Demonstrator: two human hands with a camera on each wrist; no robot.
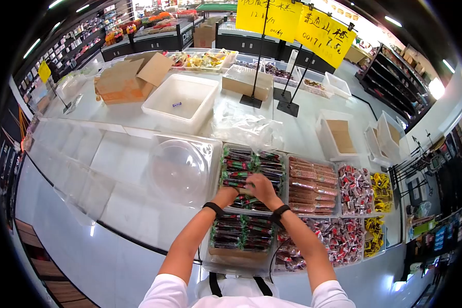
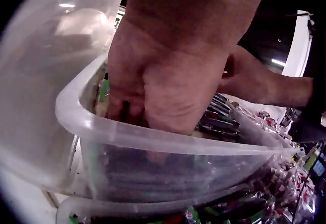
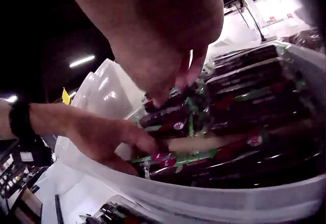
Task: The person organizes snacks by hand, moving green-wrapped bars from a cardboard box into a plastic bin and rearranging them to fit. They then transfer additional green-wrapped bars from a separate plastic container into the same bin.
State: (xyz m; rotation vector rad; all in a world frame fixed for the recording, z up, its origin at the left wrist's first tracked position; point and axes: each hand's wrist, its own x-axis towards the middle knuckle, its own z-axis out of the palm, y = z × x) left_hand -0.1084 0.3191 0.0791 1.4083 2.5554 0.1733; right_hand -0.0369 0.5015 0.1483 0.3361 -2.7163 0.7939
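Note:
Both hands reach into a clear plastic bin (image 1: 222, 177) of dark, stick-shaped packs (image 1: 236, 154) in clear wrappers with green and red print. My left hand (image 1: 228, 195) is low at the bin's near left side. In the right wrist view its fingers and thumb (image 3: 145, 142) curl about the end of a dark pack (image 3: 168, 165). Just right of it and farther in, my right hand (image 1: 262, 188) points down, fingertips (image 3: 158, 99) at the packs by the middle. Whether they pinch one I cannot tell. A pale strip (image 3: 198, 143) shows between the packs.
Right of the bin stand bins of reddish-brown packs (image 1: 313, 185), red-and-white sweets (image 1: 355, 187) and yellow sweets (image 1: 381, 192). Nearer is another bin of dark packs (image 1: 241, 233). A round clear lid (image 1: 178, 172) lies left. Behind are a white tub (image 1: 182, 100) and sign stands (image 1: 250, 101).

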